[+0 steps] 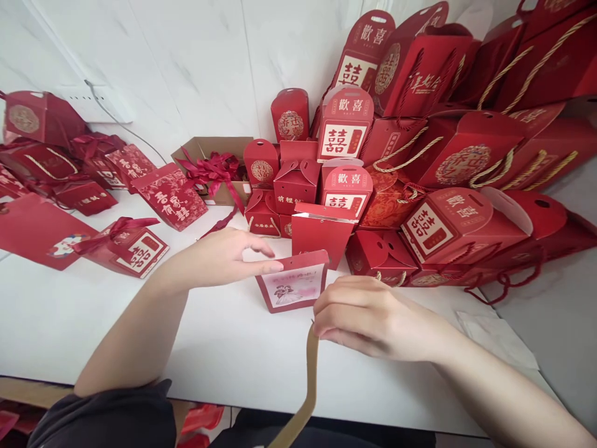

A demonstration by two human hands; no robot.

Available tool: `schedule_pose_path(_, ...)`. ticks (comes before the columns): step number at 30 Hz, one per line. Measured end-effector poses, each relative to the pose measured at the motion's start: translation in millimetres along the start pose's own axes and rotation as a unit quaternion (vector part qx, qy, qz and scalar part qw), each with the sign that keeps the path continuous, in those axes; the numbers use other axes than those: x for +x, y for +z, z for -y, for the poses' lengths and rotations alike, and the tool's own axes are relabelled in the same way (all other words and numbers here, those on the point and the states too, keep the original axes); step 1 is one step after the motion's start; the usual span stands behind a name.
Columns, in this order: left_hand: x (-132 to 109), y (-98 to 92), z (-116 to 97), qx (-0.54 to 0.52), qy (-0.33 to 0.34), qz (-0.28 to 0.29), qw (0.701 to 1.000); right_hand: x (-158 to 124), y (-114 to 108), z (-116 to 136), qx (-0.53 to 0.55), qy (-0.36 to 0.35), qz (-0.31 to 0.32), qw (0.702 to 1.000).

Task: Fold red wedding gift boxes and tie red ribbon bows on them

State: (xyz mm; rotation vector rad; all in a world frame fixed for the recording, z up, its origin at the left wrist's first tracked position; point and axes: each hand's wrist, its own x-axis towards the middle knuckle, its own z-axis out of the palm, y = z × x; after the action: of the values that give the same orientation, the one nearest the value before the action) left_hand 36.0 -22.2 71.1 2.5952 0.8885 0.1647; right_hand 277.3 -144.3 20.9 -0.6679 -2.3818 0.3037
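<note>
A small red gift box (298, 283) with a pale printed panel stands tilted on the white table in front of me. My left hand (228, 256) reaches over its upper left corner, fingers stretched and apart; one fingertip is at the box's top edge, and I cannot tell whether it presses there. At the box's lower right corner my right hand (368, 314) is closed, with a flat gold ribbon (310, 373) running from its fingertips down toward my lap. The fingers hide the ribbon's upper end and the box's right edge.
Red gift boxes (466, 224) with rope handles are piled at the right and back. A cardboard box (205, 149) holds dark red ribbons (219, 171). More red boxes (140, 249) stand at the left. White paper (499, 336) lies at the right on the table (224, 367).
</note>
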Motion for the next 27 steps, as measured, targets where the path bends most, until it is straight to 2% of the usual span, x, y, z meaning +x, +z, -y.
schedule_pose_path(2, 0.8, -1.4, 2.3, -0.028, 0.016, 0.046, 0.998, 0.9, -0.1, 0.9, -0.031, -0.007, 0.011, 0.999)
schedule_pose_path(3, 0.6, -1.1, 1.2, -0.035, 0.026, 0.039, 0.998, 1.5, -0.8, 1.8, -0.044, -0.008, 0.015, 0.999)
schedule_pose_path(6, -3.0, 2.0, -7.6, -0.006, 0.077, -0.045, 0.996, 4.0, -4.9, 7.4, -0.076, -0.007, 0.019, 0.997)
schedule_pose_path(8, -7.7, 4.3, -14.1, 0.034, 0.134, -0.079, 0.987, 5.6, -7.9, 13.0, -0.086, -0.006, 0.011, 0.996)
schedule_pose_path(10, -12.9, 5.9, -18.9, 0.072, 0.188, -0.064, 0.978, 6.7, -9.6, 18.6, -0.087, -0.003, 0.007, 0.996)
schedule_pose_path(12, -17.6, 6.6, -21.6, 0.104, 0.213, -0.037, 0.971, 6.9, -9.5, 23.0, -0.095, -0.005, 0.012, 0.995)
schedule_pose_path(17, -28.6, 7.5, -21.7, 0.161, 0.198, -0.046, 0.966, 5.0, -5.5, 29.4, -0.131, -0.025, 0.067, 0.989)
schedule_pose_path(22, -38.7, 14.1, -28.1, 0.209, 0.174, -0.027, 0.962, 1.9, -5.0, 36.9, -0.140, -0.009, 0.126, 0.982)
schedule_pose_path(27, -35.9, 19.3, -40.9, 0.152, 0.225, -0.020, 0.962, 1.7, -4.6, 39.7, -0.140, -0.015, 0.121, 0.983)
